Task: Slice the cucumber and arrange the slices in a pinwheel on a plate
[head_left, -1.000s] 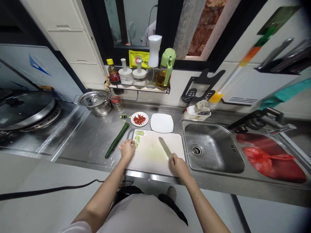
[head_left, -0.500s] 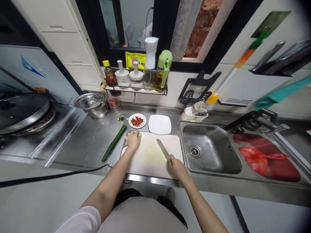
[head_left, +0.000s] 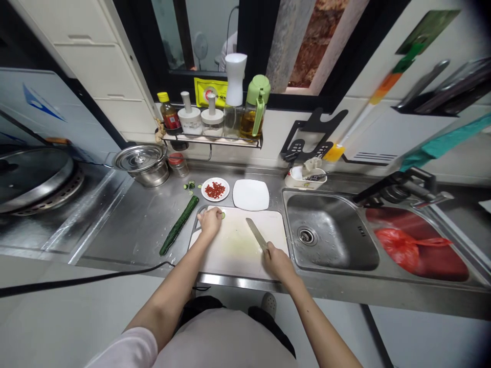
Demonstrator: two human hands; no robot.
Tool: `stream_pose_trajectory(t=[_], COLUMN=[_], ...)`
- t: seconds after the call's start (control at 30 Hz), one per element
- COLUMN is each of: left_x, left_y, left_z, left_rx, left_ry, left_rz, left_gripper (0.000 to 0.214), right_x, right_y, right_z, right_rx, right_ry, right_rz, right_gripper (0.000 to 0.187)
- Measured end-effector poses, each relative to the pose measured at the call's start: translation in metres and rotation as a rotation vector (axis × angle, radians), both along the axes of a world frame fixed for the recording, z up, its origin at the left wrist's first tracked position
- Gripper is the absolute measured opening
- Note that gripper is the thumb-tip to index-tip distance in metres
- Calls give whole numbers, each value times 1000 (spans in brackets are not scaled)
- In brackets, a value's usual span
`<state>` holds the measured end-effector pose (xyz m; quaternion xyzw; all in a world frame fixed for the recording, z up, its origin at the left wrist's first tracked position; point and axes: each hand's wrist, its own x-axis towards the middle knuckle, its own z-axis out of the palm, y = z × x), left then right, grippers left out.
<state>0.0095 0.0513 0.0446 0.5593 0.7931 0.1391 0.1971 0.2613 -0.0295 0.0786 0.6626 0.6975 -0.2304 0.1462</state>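
Note:
Near the upper left corner of the white cutting board [head_left: 230,255], my left hand [head_left: 210,221] is closed, its fingers curled and partly hidden. A pale green cucumber slice [head_left: 223,215] shows at its fingertips. My right hand [head_left: 276,260] grips the handle of a kitchen knife [head_left: 256,233], whose blade lies low over the board and points up and left. To the left of the board rests a whole dark green cucumber [head_left: 179,226]. Behind the board are a small plate of chopped red chili [head_left: 215,190] and a white square plate [head_left: 251,194].
Cucumber scraps [head_left: 191,185] lie on the steel counter near a lidded pot [head_left: 143,163]. On the right is the sink [head_left: 333,235], with a red plastic bag [head_left: 399,249] beside it. A seasoning rack [head_left: 215,140] hangs behind; a black cable [head_left: 95,276] crosses at left.
My left hand and the cucumber slice at its fingertips have shifted slightly to the right over the board. The knife stays almost in place. The whole view has moved a little.

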Motion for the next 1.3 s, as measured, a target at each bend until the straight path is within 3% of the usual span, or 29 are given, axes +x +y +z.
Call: stream_pose_trajectory(t=[0.2, 0.47, 0.63, 0.87, 1.3], left_x=[9, 22, 22, 18, 18], left_y=[-24, -43, -42, -36, -32], left_z=[0, -9, -7, -8, -7], left_rx=[-58, -87, -52, -87, -115], left_ry=[-198, -115, 0, -21, -34], left_rz=[-17, -123, -165, -153, -143], left_gripper=[17, 21, 23, 19, 13], right_x=[1, 0, -3, -15, -29], right_y=[0, -3, -12, -29, -28], right_z=[-1, 2, 5, 11, 21], right_rx=[-2, 8, 10, -18, -47], right_ry=[14, 10, 18, 48, 29], right_rz=[2, 24, 55, 150, 209], right_gripper=[28, 29, 27, 22, 24])
